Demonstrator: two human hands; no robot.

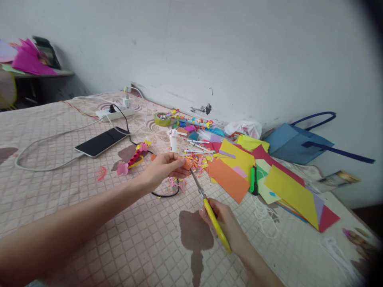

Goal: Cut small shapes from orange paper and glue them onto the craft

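Nearest entry: my right hand (228, 228), low in the view at about 5 o'clock, is clenched round the yellow handles of the scissors (209, 207). Their long axis runs from 5 o'clock at the handles to 11 o'clock at the tips, so the blades point away from me and to the left. The blades show only as a thin grey line; I cannot tell how far apart they stand. At the tips, at 11 o'clock from the right hand, is the orange scrap (186, 164), pinched between thumb and fingertips of my left hand (166, 167), which comes in from 8 o'clock with the forearm stretched across the checked bedcover (74, 191). The scrap is held up off the cover, touching or just at the blade tips. The left hand is on the scrap itself, while the right reaches it only through the length of the scissors. Just beyond the scrap, at 12 to 1 o'clock, lies a heap of paper clippings (199, 161), and at 2 o'clock from it a flat orange sheet (229, 179), a green marker (253, 180) and a yellow sheet (291, 193). At 9 o'clock of the left hand lies a pink and yellow paper strip (131, 159). Further off, at 10 o'clock, a phone (101, 142) lies near a power strip (115, 113). Farthest, at 2 o'clock, a blue bag (295, 143) rests against the wall.
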